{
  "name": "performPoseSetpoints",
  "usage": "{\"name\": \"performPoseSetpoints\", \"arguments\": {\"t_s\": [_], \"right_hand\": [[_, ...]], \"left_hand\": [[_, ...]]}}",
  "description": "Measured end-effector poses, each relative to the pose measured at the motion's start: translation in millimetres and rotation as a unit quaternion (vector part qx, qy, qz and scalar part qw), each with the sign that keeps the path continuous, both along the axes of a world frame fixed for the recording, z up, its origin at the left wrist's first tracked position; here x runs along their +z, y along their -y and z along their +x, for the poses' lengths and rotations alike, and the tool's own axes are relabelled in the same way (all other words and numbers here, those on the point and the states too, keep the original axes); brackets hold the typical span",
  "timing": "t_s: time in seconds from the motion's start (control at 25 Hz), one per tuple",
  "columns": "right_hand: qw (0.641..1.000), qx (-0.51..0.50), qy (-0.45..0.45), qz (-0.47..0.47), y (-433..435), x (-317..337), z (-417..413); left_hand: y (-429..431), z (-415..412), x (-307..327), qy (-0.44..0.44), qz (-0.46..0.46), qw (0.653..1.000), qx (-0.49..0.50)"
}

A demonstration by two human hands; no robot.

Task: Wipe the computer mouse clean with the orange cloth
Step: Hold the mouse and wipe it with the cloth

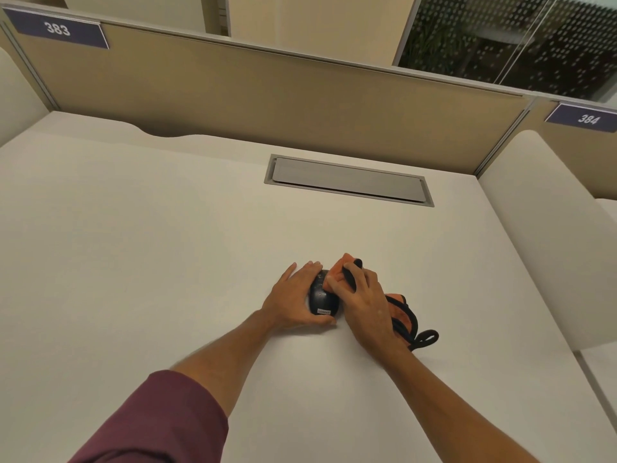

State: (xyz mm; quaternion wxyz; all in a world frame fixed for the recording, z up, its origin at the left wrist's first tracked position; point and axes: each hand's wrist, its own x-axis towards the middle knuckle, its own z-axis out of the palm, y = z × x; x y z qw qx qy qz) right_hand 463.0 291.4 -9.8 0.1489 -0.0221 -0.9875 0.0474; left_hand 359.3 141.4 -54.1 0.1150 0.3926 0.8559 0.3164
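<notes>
While in left hand (pixel 293 297), mouse (pixel 321 301) against orange cloth (pixel 338 273)

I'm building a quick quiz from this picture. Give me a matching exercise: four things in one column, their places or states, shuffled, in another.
1 mouse
2 orange cloth
3 grey hatch
4 sign 383

A on the partition, upper left
B held at its side by the left hand
C flush in the desk, beyond both hands
D pressed onto the mouse by the right hand

Pairs: 1-B, 2-D, 3-C, 4-A
</notes>
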Motion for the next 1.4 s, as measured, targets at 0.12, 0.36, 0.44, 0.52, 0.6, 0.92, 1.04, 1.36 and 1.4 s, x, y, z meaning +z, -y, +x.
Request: {"name": "performPoseSetpoints", "arguments": {"t_s": [0.12, 0.36, 0.44, 0.52, 0.6, 0.92, 1.04, 1.36, 1.4], "right_hand": [[0.999, 0.023, -0.023, 0.011, -3, -4, 8], [0.995, 0.088, -0.046, 0.016, -6, -10, 31], [0.993, 0.109, -0.036, 0.023, -12, -12, 37], [0.992, 0.122, -0.025, 0.031, -18, -10, 38], [0.996, 0.079, -0.029, 0.001, -22, -6, 34], [0.988, -0.025, -0.003, -0.153, -5, 5, -1], [0.979, -0.085, 0.029, -0.184, -9, 6, -13], [0.936, -0.144, -0.007, -0.321, -16, 18, -18], [0.935, -0.138, -0.010, -0.328, -17, 20, -17]], "left_hand": [[0, 1, 0, -0.001, 0.001, 1.000, 0.000], [0, 1, 1, -0.010, 0.007, 1.000, 0.002], [0, 1, 1, -0.012, 0.005, 1.000, 0.001], [0, 3, 1, -0.012, 0.008, 1.000, 0.007], [0, 4, 2, -0.012, 0.003, 1.000, 0.005], [0, 4, 3, -0.007, -0.014, 1.000, 0.003], [0, 2, 1, -0.010, -0.015, 1.000, 0.001], [1, 4, 1, -0.009, -0.014, 1.000, 0.006], [1, 4, 1, -0.011, -0.016, 1.000, 0.003]]}}
